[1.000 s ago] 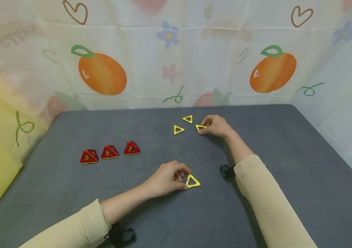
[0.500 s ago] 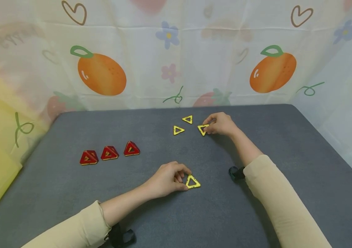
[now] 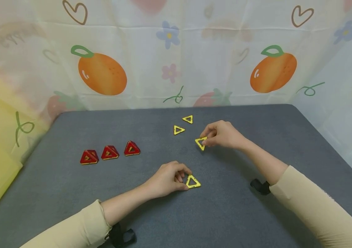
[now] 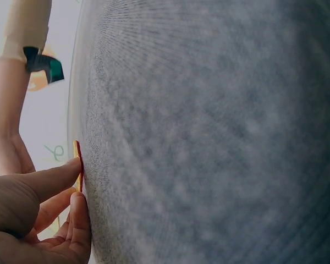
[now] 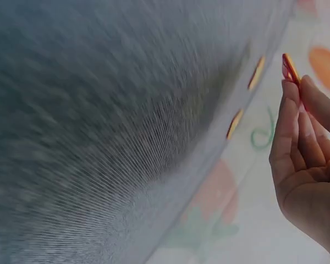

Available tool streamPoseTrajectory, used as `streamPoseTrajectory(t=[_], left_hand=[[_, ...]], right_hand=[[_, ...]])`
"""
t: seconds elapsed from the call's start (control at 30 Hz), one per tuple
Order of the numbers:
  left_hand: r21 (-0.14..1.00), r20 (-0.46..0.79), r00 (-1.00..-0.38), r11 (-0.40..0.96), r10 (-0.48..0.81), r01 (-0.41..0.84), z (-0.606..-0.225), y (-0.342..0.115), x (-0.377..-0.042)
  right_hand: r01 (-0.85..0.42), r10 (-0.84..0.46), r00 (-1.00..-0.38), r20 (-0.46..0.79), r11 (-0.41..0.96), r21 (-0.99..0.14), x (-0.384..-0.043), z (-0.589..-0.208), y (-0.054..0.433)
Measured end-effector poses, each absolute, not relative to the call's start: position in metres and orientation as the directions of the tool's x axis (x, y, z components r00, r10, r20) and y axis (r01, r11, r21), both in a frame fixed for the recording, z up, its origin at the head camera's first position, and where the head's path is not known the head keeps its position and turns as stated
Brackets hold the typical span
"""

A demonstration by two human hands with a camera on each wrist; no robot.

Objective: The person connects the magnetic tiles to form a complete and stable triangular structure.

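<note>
My left hand (image 3: 167, 179) is low over the near middle of the table, its thumb and fingertips pinching the left side of a yellow triangular magnetic tile (image 3: 196, 184). In the left wrist view that tile (image 4: 80, 179) shows edge-on, with a red underside, close to the grey surface. Farther back and to the right, my right hand (image 3: 223, 135) pinches another yellow triangular tile (image 3: 198, 140) with one corner pointing toward me. The right wrist view shows this tile (image 5: 289, 67) between thumb and fingertips, raised off the table.
Two more yellow triangular tiles (image 3: 178, 130) (image 3: 188, 119) lie flat behind, left of my right hand. Several red triangle pieces stand as three small pyramids (image 3: 89, 157) (image 3: 110, 152) (image 3: 131, 148) in a row at left. A fruit-patterned curtain (image 3: 151, 96) hangs beyond the grey table (image 3: 225, 213).
My right hand has lifted its yellow tile away from the other two, turned it, and brought it toward me. The left hand and its tile have stayed in place.
</note>
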State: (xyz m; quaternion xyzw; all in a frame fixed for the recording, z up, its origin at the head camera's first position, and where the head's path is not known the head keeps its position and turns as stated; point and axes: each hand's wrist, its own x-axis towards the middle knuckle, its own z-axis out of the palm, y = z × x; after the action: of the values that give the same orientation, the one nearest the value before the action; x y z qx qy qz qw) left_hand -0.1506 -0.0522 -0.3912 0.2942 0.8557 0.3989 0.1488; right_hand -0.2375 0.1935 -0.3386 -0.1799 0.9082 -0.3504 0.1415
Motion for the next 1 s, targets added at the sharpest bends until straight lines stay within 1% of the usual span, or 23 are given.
streamPoseTrajectory(t=[0.13, 0.37, 0.5, 0.7, 1.0], left_hand=[[0.77, -0.019, -0.786, 0.51, 0.618, 0.383, -0.391, -0.052, -0.151], [0.768, -0.021, -0.787, 0.513, 0.617, 0.383, -0.392, -0.052, -0.151], [0.765, -0.018, -0.786, 0.514, 0.618, 0.388, -0.391, -0.052, -0.15], [0.76, -0.015, -0.784, 0.517, 0.62, 0.394, -0.391, -0.052, -0.15], [0.756, -0.015, -0.79, 0.525, 0.613, 0.392, -0.39, -0.05, -0.149]], right_hand=[[-0.266, -0.479, -0.866, -0.144, 0.685, -0.679, -0.22, -0.341, 0.188], [-0.259, -0.514, -0.841, -0.168, 0.656, -0.709, -0.198, -0.346, 0.187], [-0.288, -0.555, -0.815, -0.167, 0.638, -0.714, -0.189, -0.349, 0.186], [-0.32, -0.597, -0.788, -0.153, 0.608, -0.726, -0.179, -0.355, 0.184], [-0.343, -0.611, -0.78, -0.136, 0.6, -0.723, -0.175, -0.361, 0.182]])
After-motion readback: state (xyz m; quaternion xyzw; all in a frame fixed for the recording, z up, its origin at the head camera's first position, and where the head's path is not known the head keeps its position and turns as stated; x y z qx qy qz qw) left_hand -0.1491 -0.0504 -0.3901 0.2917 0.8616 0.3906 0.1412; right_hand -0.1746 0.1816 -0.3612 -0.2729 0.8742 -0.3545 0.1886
